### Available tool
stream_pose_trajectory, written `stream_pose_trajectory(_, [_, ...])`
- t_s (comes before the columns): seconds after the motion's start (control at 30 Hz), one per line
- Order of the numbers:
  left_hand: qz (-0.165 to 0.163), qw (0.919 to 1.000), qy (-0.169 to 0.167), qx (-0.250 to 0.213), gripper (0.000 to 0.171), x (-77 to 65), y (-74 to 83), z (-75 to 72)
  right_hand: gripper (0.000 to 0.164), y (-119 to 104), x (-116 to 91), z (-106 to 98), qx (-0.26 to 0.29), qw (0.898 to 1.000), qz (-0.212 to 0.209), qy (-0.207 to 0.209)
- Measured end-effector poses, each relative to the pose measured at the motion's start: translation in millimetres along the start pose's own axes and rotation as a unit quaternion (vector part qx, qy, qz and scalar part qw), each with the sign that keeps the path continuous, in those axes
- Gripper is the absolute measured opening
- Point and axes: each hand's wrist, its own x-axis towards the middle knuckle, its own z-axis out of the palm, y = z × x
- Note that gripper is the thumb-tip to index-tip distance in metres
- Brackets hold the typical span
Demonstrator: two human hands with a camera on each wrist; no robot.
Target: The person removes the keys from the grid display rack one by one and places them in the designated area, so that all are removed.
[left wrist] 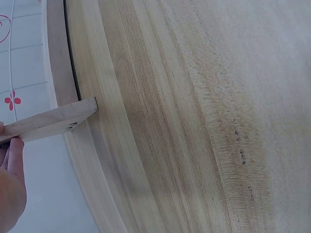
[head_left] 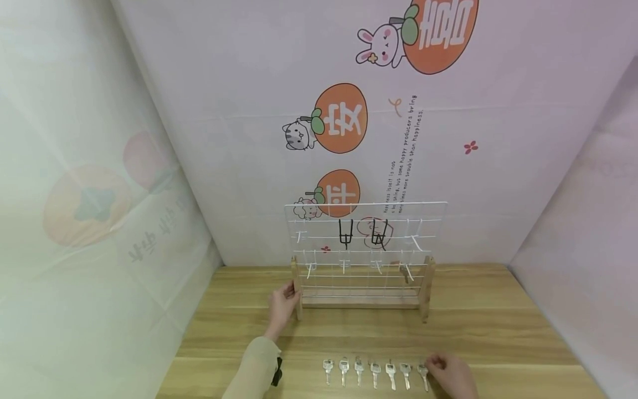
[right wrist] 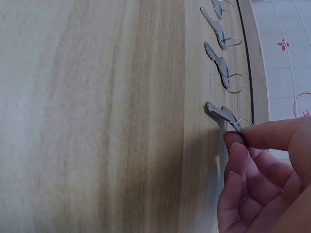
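My left hand [head_left: 282, 306] grips the left wooden post [head_left: 296, 299] of a white wire rack [head_left: 366, 204]; in the left wrist view the fingers [left wrist: 15, 160] lie against that post's edge. At the right end of a row of keys, my right hand [head_left: 452, 376] pinches the last key [head_left: 423, 372] between thumb and fingertips. The right wrist view has this key [right wrist: 224, 114] at the fingertips, with its thin ring partly hidden. Several more silver keys [head_left: 359, 372] lie side by side to its left, with rings at their heads.
Several white hooks [head_left: 344, 266] and two black hooks [head_left: 346, 233] are on the rack. One key [head_left: 404, 274] hangs at its lower right. Behind stands a printed cloth wall [head_left: 249, 166], with cloth at both sides. A wooden table [head_left: 488, 316] bears everything.
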Motion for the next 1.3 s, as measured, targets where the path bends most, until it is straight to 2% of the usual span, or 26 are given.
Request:
stream_pose_trajectory(0.33, [0.009,0.9999,0.003,0.005,0.036,0.9,-1.8,0.9,0.008,-2.8,-2.9,-2.8,-0.011,1.0,-0.001,0.001])
stream_pose_trajectory(0.73, [-0.003,1.0,0.004,0.005,0.038,0.0,1.1,-0.3,0.004,-5.4,-4.4,-4.4,-0.021,1.0,-0.007,0.001])
stream_pose_trajectory(1.3, [0.003,1.0,0.006,0.006,0.036,-0.7,4.1,-0.5,0.003,-6.1,-4.8,-7.3,-0.051,0.998,-0.029,-0.007])
